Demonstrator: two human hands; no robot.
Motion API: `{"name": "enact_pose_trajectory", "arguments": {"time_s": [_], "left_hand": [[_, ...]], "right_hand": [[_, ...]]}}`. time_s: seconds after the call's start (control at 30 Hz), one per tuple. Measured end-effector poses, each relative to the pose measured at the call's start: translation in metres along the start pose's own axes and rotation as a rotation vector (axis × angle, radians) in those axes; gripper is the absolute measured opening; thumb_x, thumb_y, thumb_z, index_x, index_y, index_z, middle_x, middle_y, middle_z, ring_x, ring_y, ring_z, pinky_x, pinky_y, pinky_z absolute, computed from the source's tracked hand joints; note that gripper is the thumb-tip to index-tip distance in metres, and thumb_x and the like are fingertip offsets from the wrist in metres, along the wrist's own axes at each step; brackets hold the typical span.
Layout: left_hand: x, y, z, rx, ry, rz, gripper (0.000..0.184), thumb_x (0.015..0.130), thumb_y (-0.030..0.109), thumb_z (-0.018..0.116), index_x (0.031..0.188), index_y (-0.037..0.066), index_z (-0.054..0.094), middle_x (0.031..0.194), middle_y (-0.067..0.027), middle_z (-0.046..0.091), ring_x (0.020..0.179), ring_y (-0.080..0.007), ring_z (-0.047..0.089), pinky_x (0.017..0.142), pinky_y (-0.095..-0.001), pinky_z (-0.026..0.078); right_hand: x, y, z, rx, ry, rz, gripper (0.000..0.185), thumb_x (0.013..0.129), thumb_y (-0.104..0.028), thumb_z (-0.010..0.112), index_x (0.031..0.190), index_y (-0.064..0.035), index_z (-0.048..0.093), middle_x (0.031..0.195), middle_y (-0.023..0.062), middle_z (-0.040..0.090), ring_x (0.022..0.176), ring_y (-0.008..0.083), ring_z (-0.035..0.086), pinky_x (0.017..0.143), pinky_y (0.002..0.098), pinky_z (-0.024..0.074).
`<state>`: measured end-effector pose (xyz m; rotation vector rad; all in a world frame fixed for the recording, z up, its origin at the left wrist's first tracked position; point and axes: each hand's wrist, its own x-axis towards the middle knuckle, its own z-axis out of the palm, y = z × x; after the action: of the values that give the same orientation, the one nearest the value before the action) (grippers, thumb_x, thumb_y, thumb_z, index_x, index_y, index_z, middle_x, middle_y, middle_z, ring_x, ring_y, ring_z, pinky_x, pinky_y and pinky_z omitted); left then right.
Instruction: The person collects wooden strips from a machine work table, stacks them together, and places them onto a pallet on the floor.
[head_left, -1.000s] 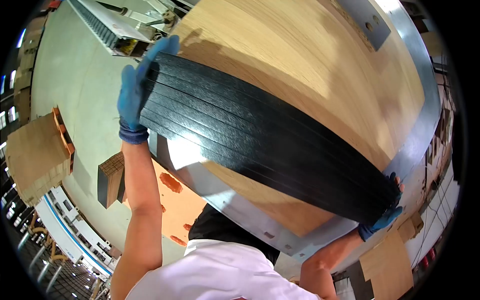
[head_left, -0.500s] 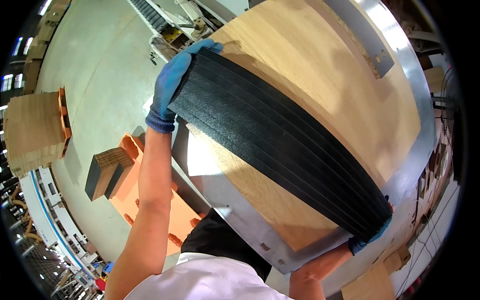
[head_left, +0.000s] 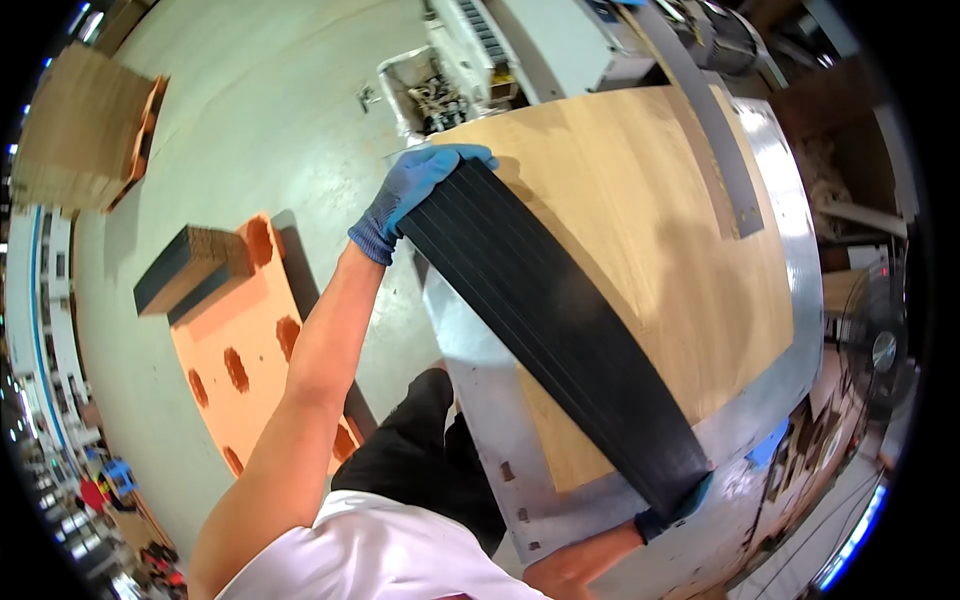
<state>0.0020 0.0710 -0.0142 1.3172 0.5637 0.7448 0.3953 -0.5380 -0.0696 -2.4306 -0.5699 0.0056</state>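
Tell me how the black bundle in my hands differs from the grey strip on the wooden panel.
The black bundle is held at opposite ends by the left hand and right hand; the grey strip lies untouched on the wooden panel. Lengthwise lines run along the bundle's face, while the strip's has small marks near one end. Both are long and narrow.

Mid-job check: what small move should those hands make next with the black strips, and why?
Probably swing the black strips left toward the orange pallet, both ends supported: the left hand and right hand hold opposite ends, and dark-faced pieces already rest at that pallet's far end.
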Motion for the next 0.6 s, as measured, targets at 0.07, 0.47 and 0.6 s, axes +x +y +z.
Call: {"name": "enact_pose_trajectory", "arguments": {"time_s": [0.07, 0.47, 0.6], "left_hand": [[-0.040, 0.022, -0.015, 0.061, 0.074, -0.055, 0.043, 0.105, 0.029, 0.055, 0.126, -0.006, 0.067, 0.119, -0.0167, 0.073, 0.112, -0.0224, 0.069, 0.103, -0.0341, 0.052], [-0.413, 0.073, -0.167, -0.140, 0.770, -0.533, 0.036, 0.103, 0.026, 0.057, 0.117, -0.003, 0.073, 0.111, -0.0113, 0.075, 0.101, -0.0199, 0.071, 0.093, -0.0320, 0.056], [-0.541, 0.096, -0.214, -0.090, 0.874, -0.380, 0.033, 0.102, 0.021, 0.055, 0.115, -0.003, 0.074, 0.109, -0.0087, 0.075, 0.099, -0.0165, 0.070, 0.092, -0.0298, 0.055]], "right_hand": [[-0.014, 0.004, -0.014, -0.067, -0.118, 0.000, 0.044, 0.106, -0.015, 0.040, 0.143, 0.0038, 0.053, 0.143, 0.0156, 0.059, 0.128, 0.0232, 0.057, 0.113, 0.0365, 0.0421], [-0.071, -0.244, 0.005, 0.204, -0.594, -0.459, 0.039, 0.101, -0.016, 0.055, 0.135, 0.0032, 0.061, 0.127, 0.0113, 0.067, 0.114, 0.0211, 0.063, 0.101, 0.0369, 0.0511], [-0.108, -0.383, 0.065, 0.124, -0.848, -0.623, 0.031, 0.100, -0.014, 0.057, 0.121, 0.0039, 0.069, 0.111, 0.0092, 0.072, 0.103, 0.0185, 0.067, 0.093, 0.0336, 0.0542]]}}
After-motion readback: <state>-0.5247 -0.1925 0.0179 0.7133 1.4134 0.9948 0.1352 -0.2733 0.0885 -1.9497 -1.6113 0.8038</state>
